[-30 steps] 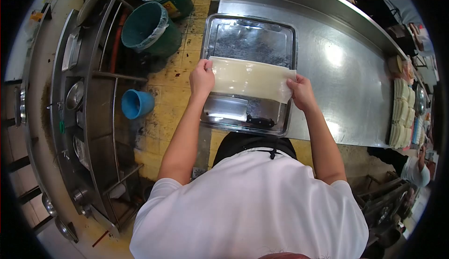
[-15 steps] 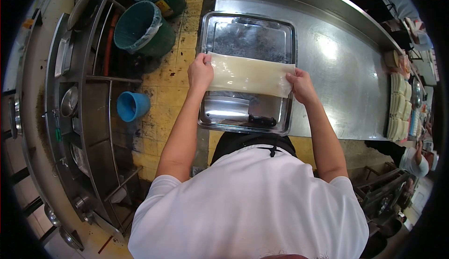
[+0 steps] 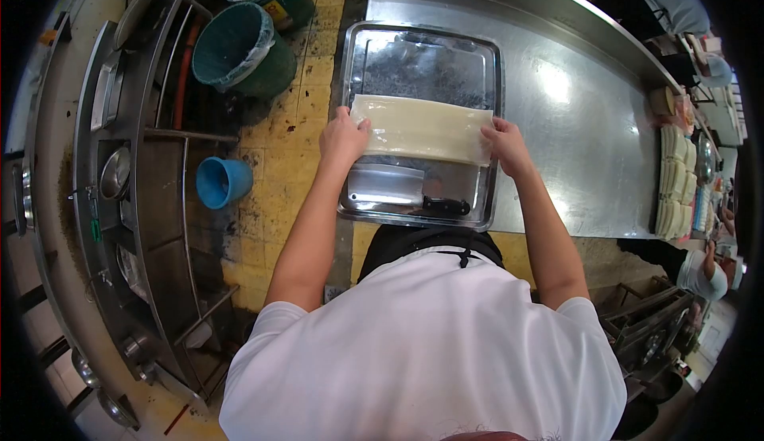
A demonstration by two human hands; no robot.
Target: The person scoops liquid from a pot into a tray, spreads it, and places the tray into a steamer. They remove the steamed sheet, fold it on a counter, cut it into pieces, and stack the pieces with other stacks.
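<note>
A pale, glossy rectangular slab of what looks like dough [image 3: 426,129] spans the metal tray [image 3: 344,83], with a clear, film-like edge at its right end. My left hand [image 3: 342,137] pinches the left end, its thumb over the near corner. At the opposite end, my right hand [image 3: 506,146] grips the edge between thumb and fingers. Nearer to my body, a cleaver [image 3: 388,184] lies flat in the tray with its black handle to the right. The slab hides the tray's middle.
The tray rests on a steel counter [image 3: 585,146]. Folded white cloths [image 3: 675,182] are stacked at the counter's right end. On the yellow floor to the left stand a blue bucket [image 3: 224,182] and a green lined bin [image 3: 239,52]. Another person [image 3: 704,272] is at the far right.
The slab has come slightly lower and lies flatter over the tray. My left hand has turned and shifted down a little, its thumb now on top; the right hand has moved slightly inward.
</note>
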